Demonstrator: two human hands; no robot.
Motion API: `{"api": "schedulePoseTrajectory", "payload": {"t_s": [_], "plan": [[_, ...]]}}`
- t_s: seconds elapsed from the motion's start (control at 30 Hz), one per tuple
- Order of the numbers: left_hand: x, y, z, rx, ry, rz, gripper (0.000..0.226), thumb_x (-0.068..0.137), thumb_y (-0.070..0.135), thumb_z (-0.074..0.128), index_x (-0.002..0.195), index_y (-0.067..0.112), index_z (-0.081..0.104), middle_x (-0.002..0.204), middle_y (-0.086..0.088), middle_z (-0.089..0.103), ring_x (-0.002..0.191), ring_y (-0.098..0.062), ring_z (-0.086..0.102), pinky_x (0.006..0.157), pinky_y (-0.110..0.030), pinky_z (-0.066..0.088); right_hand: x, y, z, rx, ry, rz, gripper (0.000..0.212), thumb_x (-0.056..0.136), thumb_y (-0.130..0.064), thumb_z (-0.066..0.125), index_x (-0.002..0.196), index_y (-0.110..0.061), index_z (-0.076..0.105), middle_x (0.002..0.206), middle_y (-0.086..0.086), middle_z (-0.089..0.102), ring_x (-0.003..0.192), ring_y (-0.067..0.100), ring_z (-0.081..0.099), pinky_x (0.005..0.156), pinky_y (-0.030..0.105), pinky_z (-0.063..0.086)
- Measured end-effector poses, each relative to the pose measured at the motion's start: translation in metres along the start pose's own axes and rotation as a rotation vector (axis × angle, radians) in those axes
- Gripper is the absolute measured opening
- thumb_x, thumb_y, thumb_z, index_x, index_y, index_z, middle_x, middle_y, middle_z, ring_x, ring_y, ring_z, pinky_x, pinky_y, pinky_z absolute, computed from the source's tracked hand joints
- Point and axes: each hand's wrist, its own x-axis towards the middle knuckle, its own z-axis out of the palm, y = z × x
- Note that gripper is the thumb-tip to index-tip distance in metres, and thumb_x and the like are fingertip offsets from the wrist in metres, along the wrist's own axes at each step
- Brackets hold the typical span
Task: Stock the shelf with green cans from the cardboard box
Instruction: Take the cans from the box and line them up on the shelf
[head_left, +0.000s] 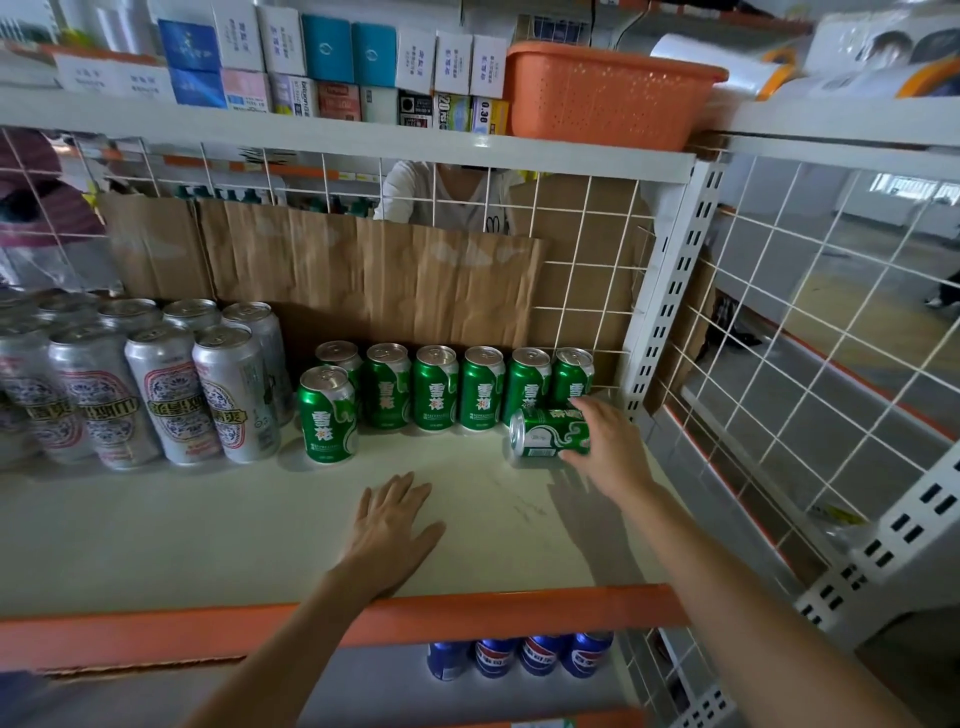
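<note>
White wire grid panels (831, 332); cardboard backing (374, 280); grey floor (883, 431) beyond.

I am reaching both bare arms forward. My left forearm is coming in from the lower left, wrist straight, and my left hand (395, 525) is resting flat, palm down, on the shelf (208, 519), fingers straight, slightly fanned and pointing ahead, thumb out to the right. My right arm is stretching further, running diagonally from the lower right with the elbow nearly straight. My right hand (608, 447), back facing up, is gripping a green can (545, 434) by its base end, fingers curling round it above and below, the can turned on its side.
</note>
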Motion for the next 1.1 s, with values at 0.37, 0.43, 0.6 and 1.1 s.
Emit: {"api": "schedulePoseTrajectory", "payload": {"t_s": [0.37, 0.43, 0.6, 1.1], "plan": [[0.001, -0.004, 0.003, 0.006, 0.022, 0.001, 0.099, 0.060, 0.072, 0.000, 0.145, 0.030, 0.026, 0.157, 0.001, 0.014, 0.145, -0.016, 0.008, 0.116, -0.034, 0.001, 0.030, 0.023, 0.010, 0.217, -0.330, 0.238, 0.100, 0.064, -0.030, 0.083, 0.146, -0.017, 0.027, 0.141, 0.009, 0.044, 0.128, 0.027, 0.043, 0.107, 0.047, 0.035], [0.002, -0.004, 0.003, 0.016, 0.018, -0.004, 0.098, 0.060, 0.072, 0.000, 0.146, 0.031, 0.025, 0.157, 0.002, 0.012, 0.145, -0.014, 0.007, 0.116, -0.034, 0.000, 0.031, 0.024, 0.011, 0.225, -0.317, 0.235, 0.095, 0.066, -0.027, 0.083, 0.144, -0.018, 0.029, 0.139, 0.008, 0.047, 0.126, 0.026, 0.045, 0.106, 0.045, 0.037], [0.003, -0.005, 0.003, -0.004, 0.006, -0.006, 0.099, 0.059, 0.071, 0.000, 0.145, 0.031, 0.026, 0.157, 0.002, 0.014, 0.145, -0.015, 0.007, 0.116, -0.034, 0.000, 0.030, 0.026, 0.010, 0.335, -0.275, 0.264, 0.084, 0.060, -0.023, 0.087, 0.130, -0.015, 0.041, 0.128, 0.007, 0.053, 0.115, 0.024, 0.052, 0.098, 0.040, 0.042], [0.002, -0.003, 0.000, 0.018, 0.020, -0.009, 0.100, 0.057, 0.071, -0.004, 0.144, 0.034, 0.026, 0.156, 0.005, 0.015, 0.144, -0.013, 0.010, 0.117, -0.033, 0.004, -0.010, 0.010, 0.005, 0.589, -0.165, 0.260, 0.074, 0.060, -0.022, 0.088, 0.121, -0.012, 0.048, 0.110, -0.004, 0.055, 0.101, 0.015, 0.055, 0.077, 0.026, 0.041]]}}
